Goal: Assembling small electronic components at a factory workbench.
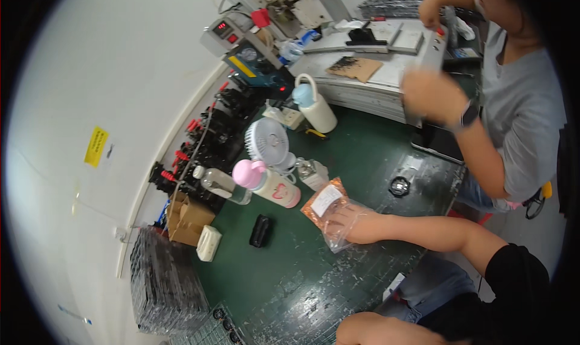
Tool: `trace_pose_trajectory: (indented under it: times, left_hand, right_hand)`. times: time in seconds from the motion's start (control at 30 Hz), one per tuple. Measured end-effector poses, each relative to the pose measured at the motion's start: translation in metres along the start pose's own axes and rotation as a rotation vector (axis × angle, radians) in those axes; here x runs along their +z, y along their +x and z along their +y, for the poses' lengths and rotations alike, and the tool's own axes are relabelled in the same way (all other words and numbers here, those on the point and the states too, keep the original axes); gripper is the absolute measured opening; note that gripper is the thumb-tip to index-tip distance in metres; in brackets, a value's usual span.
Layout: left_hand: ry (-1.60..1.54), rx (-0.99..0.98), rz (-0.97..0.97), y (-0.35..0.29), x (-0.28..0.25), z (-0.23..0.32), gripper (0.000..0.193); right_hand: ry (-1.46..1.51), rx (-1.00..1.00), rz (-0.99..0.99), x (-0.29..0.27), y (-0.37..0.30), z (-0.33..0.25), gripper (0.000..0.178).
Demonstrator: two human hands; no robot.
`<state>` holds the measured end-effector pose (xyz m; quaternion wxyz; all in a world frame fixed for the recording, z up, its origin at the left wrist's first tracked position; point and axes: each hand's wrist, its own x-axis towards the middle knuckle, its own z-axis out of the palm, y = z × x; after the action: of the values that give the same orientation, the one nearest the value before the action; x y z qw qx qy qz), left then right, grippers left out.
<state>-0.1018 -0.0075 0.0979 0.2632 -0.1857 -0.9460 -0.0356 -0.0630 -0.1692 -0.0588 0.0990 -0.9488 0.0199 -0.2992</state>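
Note:
My right hand (349, 224) reaches in from the right, under a black sleeve. It is at a clear plastic bag (343, 239) that holds a mass of small copper-coloured parts (314, 213) and bears a white label (326, 200). The fingers are bent over the bag and partly covered by its wrinkled film, so their tips are hard to see. At the lower edge part of my left arm (386, 330) shows; its hand is out of the picture. Next to the bag stand a small clear bottle (312, 175) and a white bottle with a pink lid (275, 188).
On the green worktop (284, 284) are a white fan (267, 141), a black case (261, 231), a cream flask (316, 106) and a small box (208, 243). Stacked grey trays (160, 278) stand by the wall. A co-worker's blurred hand (435, 97) is near the machine (368, 49).

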Motion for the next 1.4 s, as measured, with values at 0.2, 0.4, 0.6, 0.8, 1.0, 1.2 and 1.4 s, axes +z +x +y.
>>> trace_pose_trajectory:
  times: [0.2,0.4,0.6,0.8,1.0,1.2,1.4]
  left_hand:
    - [-0.662,-1.033,0.404,-0.038,-0.048,-0.036,0.018]
    - [0.667,-1.750,0.180,-0.127,0.040,-0.113,0.019]
    - [0.434,-1.978,0.067,-0.131,0.050,-0.121,0.020]
    - [0.520,-2.036,-0.071,-0.127,0.053,-0.130,0.015]
    - [0.687,-2.052,-0.056,-0.131,0.065,-0.135,0.009]
    - [0.621,-2.065,-0.013,-0.131,0.061,-0.129,0.014]
    - [0.574,-1.888,0.701,-0.119,-0.008,-0.079,0.015]
  right_hand:
    - [-0.044,0.006,-0.053,0.009,0.002,-0.002,0.028]
    - [-0.015,0.067,0.149,0.030,-0.004,0.008,0.030]
    - [-0.111,0.002,0.142,0.014,0.003,0.001,0.028]
    - [-0.106,0.028,0.090,-0.026,0.009,-0.008,0.023]
    - [-0.035,0.032,-0.002,-0.022,0.009,-0.004,0.018]
    - [0.064,0.023,0.000,-0.006,0.010,-0.005,0.016]
    - [0.311,0.038,0.141,-0.008,-0.001,0.003,0.012]
